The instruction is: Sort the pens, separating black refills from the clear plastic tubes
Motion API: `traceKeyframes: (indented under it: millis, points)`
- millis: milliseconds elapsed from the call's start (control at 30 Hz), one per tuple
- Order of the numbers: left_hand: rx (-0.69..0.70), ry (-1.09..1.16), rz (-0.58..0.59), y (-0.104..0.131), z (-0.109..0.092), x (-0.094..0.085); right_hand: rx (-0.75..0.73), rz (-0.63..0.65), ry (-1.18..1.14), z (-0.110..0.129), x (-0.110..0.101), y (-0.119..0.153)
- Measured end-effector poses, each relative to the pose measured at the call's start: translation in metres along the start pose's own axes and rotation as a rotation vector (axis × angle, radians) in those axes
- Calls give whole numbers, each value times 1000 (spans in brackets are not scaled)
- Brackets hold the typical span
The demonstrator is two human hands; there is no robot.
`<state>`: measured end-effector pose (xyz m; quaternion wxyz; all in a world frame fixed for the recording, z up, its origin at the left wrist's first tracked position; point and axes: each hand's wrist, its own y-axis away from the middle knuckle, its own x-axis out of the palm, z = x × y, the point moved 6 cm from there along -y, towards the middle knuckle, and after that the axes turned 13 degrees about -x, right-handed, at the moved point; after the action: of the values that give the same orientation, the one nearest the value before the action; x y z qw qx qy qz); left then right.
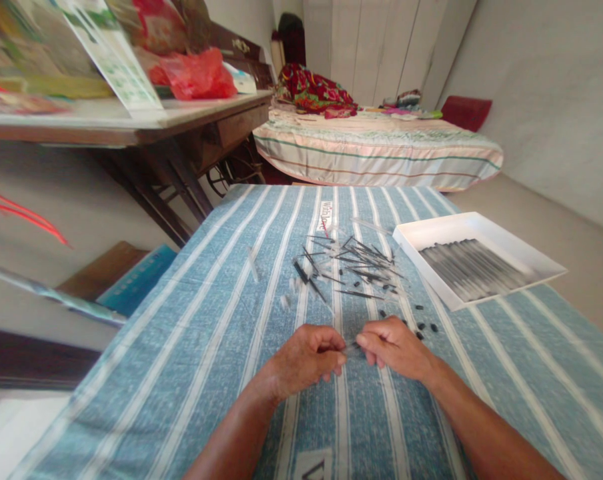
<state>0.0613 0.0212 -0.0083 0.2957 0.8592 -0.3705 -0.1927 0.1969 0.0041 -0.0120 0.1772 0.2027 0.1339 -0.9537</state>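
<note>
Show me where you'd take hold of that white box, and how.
I'd pinch the white box by its left and right walls, coming in from both sides at once. Its low, straight walls suit thumb and fingers; with the top open and dark slender pieces in a row inside, a level hold seems safest.

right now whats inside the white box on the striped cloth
Slim grey pieces lie side by side in the white box. They cover whatever is directly beneath them, so that cannot be seen.
</note>
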Motion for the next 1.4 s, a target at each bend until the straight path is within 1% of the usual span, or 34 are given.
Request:
traceKeyframes:
  millis: [133, 267, 433, 533, 600, 667, 800, 867, 933, 1067, 1167, 1267, 1400]
  points:
    - [2, -12, -4, 0, 0, 0, -13, -25, -23, 1, -1, 0]
    - [2, 3, 9, -1, 1, 1, -1, 4, -2, 0, 0, 0]
    - [15, -10, 5, -1, 2, 1, 3, -10, -14, 2, 1, 0]
    - [43, -20, -8, -3, 3, 2, 41, 18, -28, 0, 4, 1]
    - [95, -44, -40, -4, 2, 2, 66, 19, -50, -3, 5, 1]
    - [172, -115, -100, -3, -1, 1, 91, 7, -85, -5, 5, 2]
    - [362, -365, -262, 3, -13, 1, 158, -29, -152, -11, 4, 3]
    - [432, -449, -306, 7, -18, 2, 175, -41, -176, -13, 4, 4]
    - [467, -488, -325, 10, -20, 4, 188, -50, -197, -15, 5, 4]
    - [469, -510, -323, 11, -20, 6, 199, -63, -211, -17, 6, 5]
    - [451, -508, -322, 9, -18, 4, 183, -81, -202, -17, 3, 4]
    - [406, -522, -335, 7, -16, -1, 184, -140, -211, -18, -4, 4]
    - [357, -503, -322, 7, -16, -6, 191, -237, -245, -21, -14, 5]
